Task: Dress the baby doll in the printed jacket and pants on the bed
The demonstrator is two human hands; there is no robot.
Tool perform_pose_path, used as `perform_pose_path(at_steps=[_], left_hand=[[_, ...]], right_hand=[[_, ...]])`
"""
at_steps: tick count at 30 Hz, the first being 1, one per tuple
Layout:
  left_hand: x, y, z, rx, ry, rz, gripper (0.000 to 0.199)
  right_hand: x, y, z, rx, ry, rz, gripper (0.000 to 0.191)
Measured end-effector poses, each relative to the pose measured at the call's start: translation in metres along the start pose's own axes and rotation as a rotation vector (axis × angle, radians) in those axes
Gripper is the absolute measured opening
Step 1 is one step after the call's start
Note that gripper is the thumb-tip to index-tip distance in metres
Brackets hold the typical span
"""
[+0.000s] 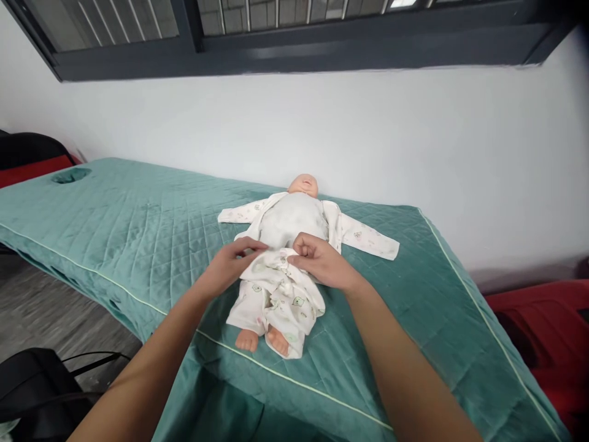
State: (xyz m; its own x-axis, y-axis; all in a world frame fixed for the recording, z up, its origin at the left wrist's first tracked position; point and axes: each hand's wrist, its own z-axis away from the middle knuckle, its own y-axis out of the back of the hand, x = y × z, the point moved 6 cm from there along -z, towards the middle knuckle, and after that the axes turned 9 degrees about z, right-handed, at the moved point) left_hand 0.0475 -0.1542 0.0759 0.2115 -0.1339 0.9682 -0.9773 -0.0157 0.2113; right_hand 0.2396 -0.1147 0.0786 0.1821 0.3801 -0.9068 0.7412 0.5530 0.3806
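A baby doll lies on its back, head toward the wall and feet toward me. It wears a white printed jacket, spread open with both sleeves out, over a pale grey top. White printed baby trousers cover its legs, bunched in the middle; both bare feet stick out of the cuffs. At the left of the waistband, my left hand pinches the cloth between thumb and fingers. My right hand is closed on the waistband nearer the middle, fingers curled.
Beneath the doll is a bed with a quilted green cover and a face hole at its far left. A white wall and dark window frame rise behind. Red seats stand right; a black bag-like object sits lower left.
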Motion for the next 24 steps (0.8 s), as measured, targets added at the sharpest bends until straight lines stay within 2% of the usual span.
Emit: perform_pose_path(at_steps=[3,5,7,9,11,15,17,19,22,24], left_hand=[[0.023,-0.021,-0.011,-0.258,-0.072,-0.138,0.021],[0.029,-0.028,-0.018,-0.342,-0.042,-0.213,0.020],[0.032,-0.030,-0.025,-0.369,-0.011,-0.260,0.019],[0.034,-0.028,-0.032,-0.327,-0.002,-0.217,0.016],[0.031,-0.024,-0.039,-0.230,0.017,-0.102,0.014],[0.009,-0.010,-0.052,0.025,0.085,0.166,0.019],[-0.006,-0.003,-0.057,0.126,0.103,0.274,0.023],[-0.019,0.003,-0.060,0.196,0.127,0.329,0.026],[-0.030,0.008,-0.064,0.252,0.155,0.341,0.028],[-0.032,0.009,-0.067,0.265,0.161,0.313,0.029]], right_hand=[[0.002,0.005,-0.001,0.056,-0.002,-0.027,0.029],[0.001,0.007,0.000,0.071,0.005,-0.023,0.029],[0.000,0.010,0.001,0.079,0.002,-0.018,0.030],[0.000,0.015,0.003,0.090,-0.015,-0.014,0.031],[0.004,0.020,0.005,0.058,-0.060,-0.022,0.032],[0.018,0.034,0.015,-0.067,-0.184,-0.006,0.037],[0.025,0.046,0.019,-0.074,-0.207,0.029,0.038],[0.032,0.059,0.021,-0.010,-0.217,0.050,0.036],[0.041,0.076,0.020,0.218,-0.210,0.005,0.033],[0.044,0.079,0.017,0.346,-0.171,-0.093,0.031]])
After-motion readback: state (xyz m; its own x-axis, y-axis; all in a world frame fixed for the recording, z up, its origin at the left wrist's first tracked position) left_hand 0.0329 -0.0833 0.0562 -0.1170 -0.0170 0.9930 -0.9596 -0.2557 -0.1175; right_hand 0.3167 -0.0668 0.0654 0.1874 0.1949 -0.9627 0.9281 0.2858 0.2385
